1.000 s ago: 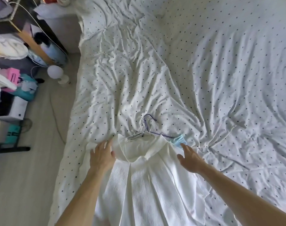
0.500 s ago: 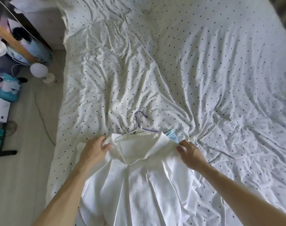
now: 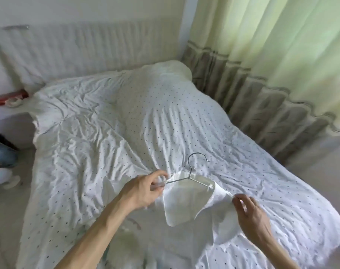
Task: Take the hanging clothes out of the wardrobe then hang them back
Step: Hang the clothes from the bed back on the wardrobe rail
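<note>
**Head view: garment out and on its hanger, rehanging not yet done**

Across nearly the whole frame spreads the bed [image 3: 126, 133], its dotted cover crumpled. No wardrobe shows, so the return leg of the task is wholly ahead. The first half looks done for this piece at least: it is out of the wardrobe and at the bed.

Over the foot end of the bed is the white garment [image 3: 184, 206], its collar and shoulders raised off the cover and its lower part trailing toward the bed's near edge. It is threaded on a wire hanger [image 3: 189, 177], so I judge it ready to carry back.

The hanger's long axis runs across the bed's width, roughly level. Its hook rises from the middle toward the head of the bed, the open end curling to the bed's curtain side.

At the bed's floor side, the left hand [image 3: 144, 193] has its grip clenched on the hanger's end, cloth bunched in with it. Toward the curtain side, the right hand [image 3: 252, 220] pinches the garment's other shoulder, though blur softens the fingertips.
</note>
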Motion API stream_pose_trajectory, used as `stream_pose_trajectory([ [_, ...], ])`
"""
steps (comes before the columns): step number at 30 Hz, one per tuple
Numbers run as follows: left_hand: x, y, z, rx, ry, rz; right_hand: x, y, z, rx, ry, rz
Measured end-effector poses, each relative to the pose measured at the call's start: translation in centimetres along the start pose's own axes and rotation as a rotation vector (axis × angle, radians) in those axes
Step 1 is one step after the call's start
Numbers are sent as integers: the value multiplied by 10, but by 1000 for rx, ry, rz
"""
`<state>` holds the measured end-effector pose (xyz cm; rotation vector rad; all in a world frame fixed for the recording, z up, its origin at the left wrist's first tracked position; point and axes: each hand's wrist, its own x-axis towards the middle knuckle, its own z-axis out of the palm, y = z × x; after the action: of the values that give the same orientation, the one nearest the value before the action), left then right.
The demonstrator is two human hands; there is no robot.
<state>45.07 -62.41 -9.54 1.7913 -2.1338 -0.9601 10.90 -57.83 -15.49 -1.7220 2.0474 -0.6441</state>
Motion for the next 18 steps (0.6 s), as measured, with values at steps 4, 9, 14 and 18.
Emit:
stream_pose_trajectory([
  [4,14,144,22,144,-127,242,-28,65,-108,6,150,41],
  [9,19,325,87,89,-191,450,-81,165,-241,-55,324,106],
  [14,-6,494,190,58,-433,626,-153,279,-342,-53,522,244],
  [18,-26,599,280,-36,-651,661,-218,360,-395,15,678,380],
])
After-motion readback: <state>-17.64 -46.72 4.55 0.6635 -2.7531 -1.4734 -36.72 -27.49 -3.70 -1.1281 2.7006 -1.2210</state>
